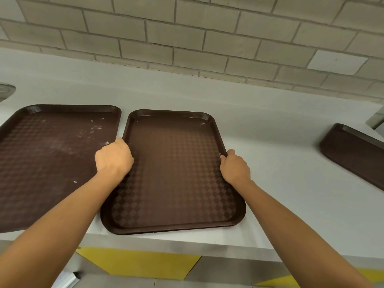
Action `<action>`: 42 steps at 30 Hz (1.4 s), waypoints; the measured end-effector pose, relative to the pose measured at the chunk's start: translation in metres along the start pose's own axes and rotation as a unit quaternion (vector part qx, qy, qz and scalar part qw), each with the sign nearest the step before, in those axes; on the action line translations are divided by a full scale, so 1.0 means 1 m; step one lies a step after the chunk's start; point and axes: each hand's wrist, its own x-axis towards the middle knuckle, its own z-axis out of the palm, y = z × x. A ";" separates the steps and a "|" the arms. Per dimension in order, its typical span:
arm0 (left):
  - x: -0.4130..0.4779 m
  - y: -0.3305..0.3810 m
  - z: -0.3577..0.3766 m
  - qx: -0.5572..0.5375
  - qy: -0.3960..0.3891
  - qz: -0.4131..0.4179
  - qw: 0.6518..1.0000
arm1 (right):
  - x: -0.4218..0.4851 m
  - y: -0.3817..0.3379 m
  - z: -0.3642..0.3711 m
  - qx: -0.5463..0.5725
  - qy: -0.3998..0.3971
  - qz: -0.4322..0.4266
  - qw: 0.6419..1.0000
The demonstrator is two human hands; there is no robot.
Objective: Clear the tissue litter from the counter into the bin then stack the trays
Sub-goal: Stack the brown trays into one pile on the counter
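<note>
Middle tray (pixel 176 163), dark brown with a checked floor, lies flat on the white table (pixel 270 125) at the centre of the frame, its near short end reaching the table's front edge. The left hand (pixel 114 159) grips its left rim about halfway along, fingers (pixel 122 142) curled together over the rim. The right hand (pixel 234 167) grips the opposite rim, fingers (pixel 229 152) curled round it with the tips tucked out of sight. Just beside it on the left lies the left tray (pixel 47 159), its long edge almost touching at the left hand; white specks (pixel 95 127) and a pale smear dot its floor. Well apart, at the right edge of the frame, the right tray (pixel 353 154) lies at an angle and is partly cut off. The table runs across the frame under a wall (pixel 187 38) of grey-beige tiles laid like bricks. At the upper left edge a round metal rim (pixel 6 91) shows only in part. Below the table's front edge, along the bottom of the frame, are grey panels with yellow patches (pixel 135 262). Both forearms reach up from the bottom corners, the left one crossing the near corner of the left tray.
</note>
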 end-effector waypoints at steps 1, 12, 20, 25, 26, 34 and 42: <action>-0.001 0.001 -0.001 -0.002 -0.001 -0.001 1.000 | 0.000 0.001 0.000 0.004 -0.001 0.001 1.000; -0.015 0.054 0.002 -0.033 0.016 0.026 0.999 | 0.006 0.056 -0.022 0.013 0.013 0.034 0.999; -0.023 0.117 0.009 -0.094 -0.015 0.050 0.994 | 0.017 0.110 -0.045 -0.001 0.029 0.072 0.997; -0.025 0.149 0.009 -0.119 -0.029 0.082 0.989 | 0.020 0.136 -0.051 0.000 0.043 0.097 0.994; -0.024 0.154 0.010 -0.125 -0.034 0.085 0.988 | 0.020 0.140 -0.051 0.002 0.044 0.102 0.994; -0.023 0.163 0.013 -0.145 -0.046 0.084 0.985 | 0.023 0.146 -0.050 0.024 0.038 0.114 0.992; -0.028 0.162 0.008 -0.176 -0.032 0.089 0.980 | 0.023 0.143 -0.049 -0.013 0.073 0.081 0.994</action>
